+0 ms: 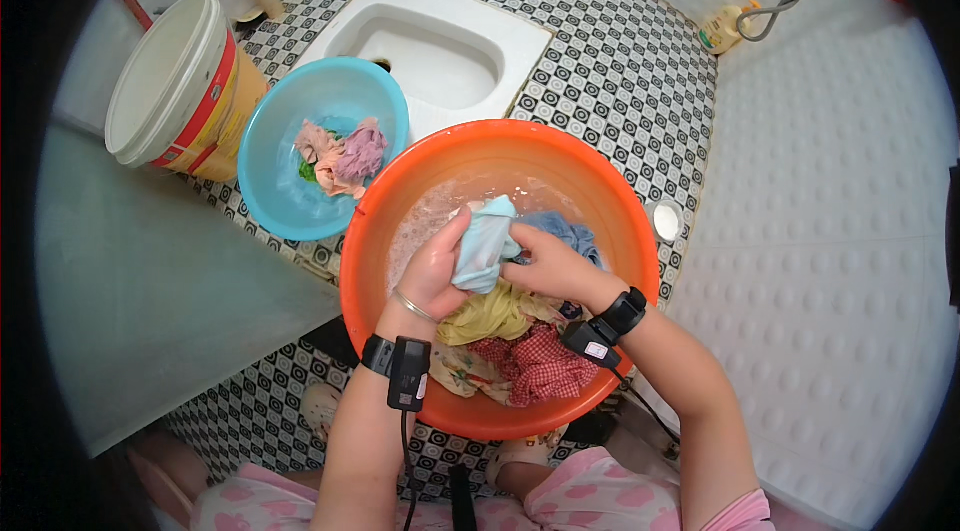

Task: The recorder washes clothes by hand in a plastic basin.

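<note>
A wet light-blue cloth (484, 243) is held up between my two hands, above a big orange basin (375, 351). My left hand (436, 266) cups the cloth from its left side, thumb along its edge. On the other side my right hand (550, 261) grips it with curled fingers, partly hidden behind the wrist. Sudsy water (425, 216) fills the basin. In it lie a blue garment (565, 231), a yellow cloth (490, 316) and a red checked garment (550, 366).
A light-blue basin (270, 196) with pink and purple cloths (345, 153) stands at the left, beside a tall bucket (190, 81). Beyond is a white squat toilet (520, 21). A bottle (725, 28) stands by the right wall; a white round lid (667, 221) lies near the orange basin.
</note>
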`<state>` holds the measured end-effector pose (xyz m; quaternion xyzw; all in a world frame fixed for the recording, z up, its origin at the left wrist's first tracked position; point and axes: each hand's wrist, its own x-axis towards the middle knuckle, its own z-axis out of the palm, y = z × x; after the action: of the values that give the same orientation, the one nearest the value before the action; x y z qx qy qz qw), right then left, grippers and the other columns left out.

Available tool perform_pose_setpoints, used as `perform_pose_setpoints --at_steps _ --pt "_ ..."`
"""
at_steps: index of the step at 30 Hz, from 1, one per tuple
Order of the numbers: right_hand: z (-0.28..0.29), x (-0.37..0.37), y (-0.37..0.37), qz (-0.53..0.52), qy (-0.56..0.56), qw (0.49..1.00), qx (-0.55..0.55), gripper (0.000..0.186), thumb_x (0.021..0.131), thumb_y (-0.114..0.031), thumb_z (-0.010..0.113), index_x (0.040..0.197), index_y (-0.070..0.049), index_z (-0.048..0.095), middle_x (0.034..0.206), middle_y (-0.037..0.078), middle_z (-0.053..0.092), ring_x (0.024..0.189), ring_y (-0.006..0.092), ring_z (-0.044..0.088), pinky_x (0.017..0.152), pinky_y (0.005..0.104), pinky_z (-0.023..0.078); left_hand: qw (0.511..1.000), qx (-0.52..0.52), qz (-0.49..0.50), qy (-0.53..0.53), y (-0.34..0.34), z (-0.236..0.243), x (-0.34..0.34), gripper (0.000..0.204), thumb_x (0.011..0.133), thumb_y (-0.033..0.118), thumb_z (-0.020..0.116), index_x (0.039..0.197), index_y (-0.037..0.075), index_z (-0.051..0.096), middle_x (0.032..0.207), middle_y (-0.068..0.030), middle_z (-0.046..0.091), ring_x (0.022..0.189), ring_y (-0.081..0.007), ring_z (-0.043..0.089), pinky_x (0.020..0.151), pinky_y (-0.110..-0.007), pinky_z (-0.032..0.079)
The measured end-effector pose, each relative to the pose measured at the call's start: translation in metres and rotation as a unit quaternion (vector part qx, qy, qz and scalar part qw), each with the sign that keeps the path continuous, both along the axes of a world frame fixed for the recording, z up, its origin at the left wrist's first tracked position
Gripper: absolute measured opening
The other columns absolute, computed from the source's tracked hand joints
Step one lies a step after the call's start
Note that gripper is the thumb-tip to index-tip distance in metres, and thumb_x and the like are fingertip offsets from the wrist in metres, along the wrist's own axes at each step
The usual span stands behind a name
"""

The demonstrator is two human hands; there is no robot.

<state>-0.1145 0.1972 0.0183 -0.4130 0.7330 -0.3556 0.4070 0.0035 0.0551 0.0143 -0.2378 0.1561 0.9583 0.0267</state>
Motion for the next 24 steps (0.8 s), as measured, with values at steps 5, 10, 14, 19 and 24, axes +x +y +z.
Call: perform_pose_setpoints --at_steps 5,10,14,19,24 --pt "0.005 -0.015 0.001 -0.094 -0.181 0.978 -0.035 0.023 0.092 -0.016 0.052 0.106 0.001 0.058 0.098 0.006 0.064 0.089 0.0143 0.058 0.080 0.0284 0.046 0.998 -0.010 0.054 -0.010 -0.002 0.005 0.001 0.031 0.096 0.022 0.046 0.118 0.002 0.053 0.104 -0.0048 0.062 0.091 -0.0142 0.060 0.079 -0.028 0.048" --pt "0.029 -0.045 0.004 -0.233 -0.259 0.930 -0.115 0.024 0.098 -0.021 0.041 0.104 -0.004 0.057 0.100 0.003 0.062 0.090 0.0109 0.058 0.084 0.0266 0.046 0.991 -0.130 -0.026 -0.027 -0.021 -0.006 0.009 0.030 0.094 0.020 0.052 0.110 -0.004 0.058 0.101 -0.0087 0.063 0.084 -0.0128 0.061 0.075 -0.024 0.049" --pt "0.034 -0.046 0.000 -0.266 -0.237 0.925 -0.128 0.022 0.097 -0.021 0.045 0.101 -0.004 0.058 0.083 -0.003 0.057 0.072 0.0051 0.050 0.068 0.0223 0.043 0.972 -0.211 -0.078 -0.070 -0.019 -0.006 -0.001 0.030 0.093 0.023 0.054 0.103 -0.003 0.063 0.090 -0.0045 0.065 0.075 -0.0087 0.057 0.063 -0.022 0.043" --pt "-0.003 -0.016 -0.008 -0.099 0.265 0.953 -0.107 0.031 0.079 -0.009 0.058 0.110 -0.002 0.056 0.100 0.014 0.062 0.095 0.0271 0.058 0.083 0.0357 0.045 0.981 -0.194 0.004 0.004 -0.009 -0.022 -0.003 0.030 0.094 0.025 0.052 0.102 -0.002 0.063 0.088 -0.0010 0.062 0.077 -0.0077 0.056 0.069 -0.022 0.044" --pt "0.022 -0.001 -0.015 -0.009 0.214 0.969 -0.120 0.032 0.074 -0.008 0.060 0.106 -0.001 0.058 0.103 0.017 0.061 0.099 0.0300 0.056 0.085 0.0384 0.044 0.913 -0.383 -0.131 0.044 -0.004 -0.008 -0.004 0.027 0.093 0.022 0.053 0.102 -0.002 0.060 0.091 -0.0014 0.061 0.082 -0.0063 0.054 0.074 -0.022 0.044"
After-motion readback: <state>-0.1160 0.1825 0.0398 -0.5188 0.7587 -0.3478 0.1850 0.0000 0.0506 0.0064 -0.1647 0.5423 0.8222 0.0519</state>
